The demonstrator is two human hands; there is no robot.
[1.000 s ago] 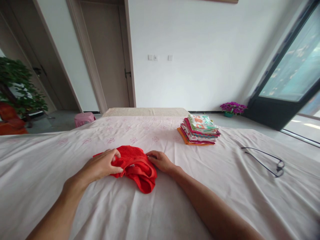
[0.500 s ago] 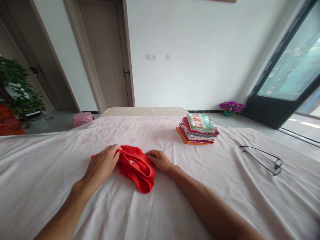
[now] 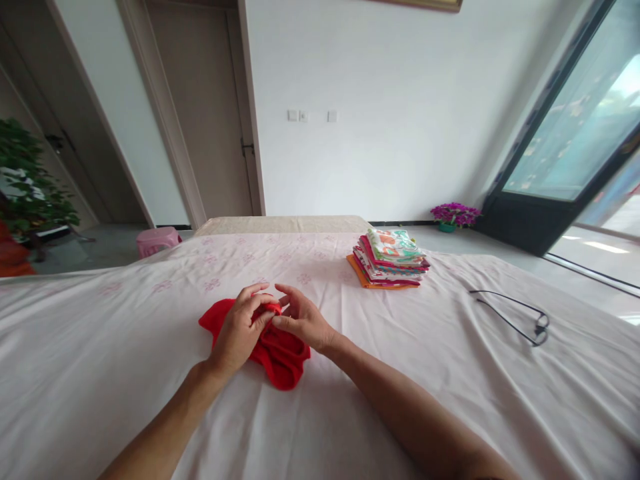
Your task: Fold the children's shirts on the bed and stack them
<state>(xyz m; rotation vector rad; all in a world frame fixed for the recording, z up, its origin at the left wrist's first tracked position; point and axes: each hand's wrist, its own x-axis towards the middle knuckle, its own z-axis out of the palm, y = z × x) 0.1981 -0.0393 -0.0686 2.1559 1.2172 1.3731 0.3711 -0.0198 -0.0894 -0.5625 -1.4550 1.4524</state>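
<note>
1. Beyond the far edge of the white sheet [image 3: 370, 407], a pale wall [image 3: 380, 147] is rising, and a brown door [image 3: 195, 107] is standing towards the left.
2. Nearer, the sheet is lying in soft creases; whether a bed or a bench is bearing it, I cannot tell.
3. Past its left side, a pink stool [image 3: 157, 241] is showing.
4. Right of centre, a pile of folded cloths [image 3: 390, 263] is sitting on the sheet, well apart from the hands.
5. Left of centre, the red cloth [image 3: 281, 365] is lying crumpled on the sheet, its left end poking out past the wrist side of one hand.
6. Over it, the left hand [image 3: 239, 333] is pinching a small raised bit between thumb and fingers. Just beside, the right hand [image 3: 306, 323] is holding its thumb and forefinger apart; I cannot tell whether its other fingers are gripping anything.
7. At the far right, the glasses [image 3: 515, 317] are resting with their arms unfolded.
8. At the small pinched bit, the change is showing: the hands, half a second ago at opposite sides, are now meeting. Both are seemingly working one spot, leaving the rest loose.
</note>
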